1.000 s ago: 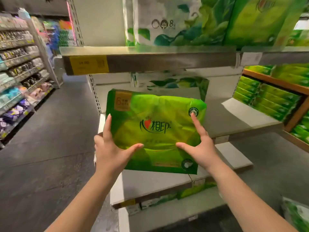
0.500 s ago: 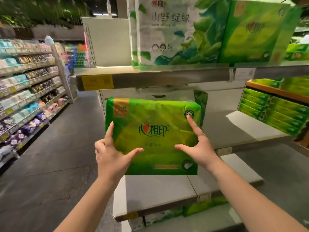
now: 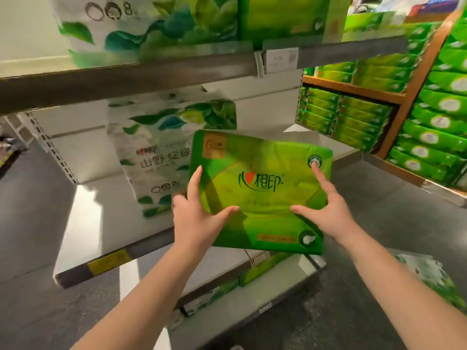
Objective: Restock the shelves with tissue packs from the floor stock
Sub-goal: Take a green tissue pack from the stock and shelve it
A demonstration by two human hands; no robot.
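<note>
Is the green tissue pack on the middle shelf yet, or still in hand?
In hand. The green tissue pack is held up by the left hand and right hand in front of the middle shelf, tilted, beside the white pack.

Left hand point(image 3: 199, 218): forearm extended forward, index finger raised straight, thumb spread right, gripping the green tissue pack point(image 3: 262, 183). Right hand point(image 3: 326, 210): forearm extended, index finger pointing up, thumb spread left, gripping likewise.
</note>
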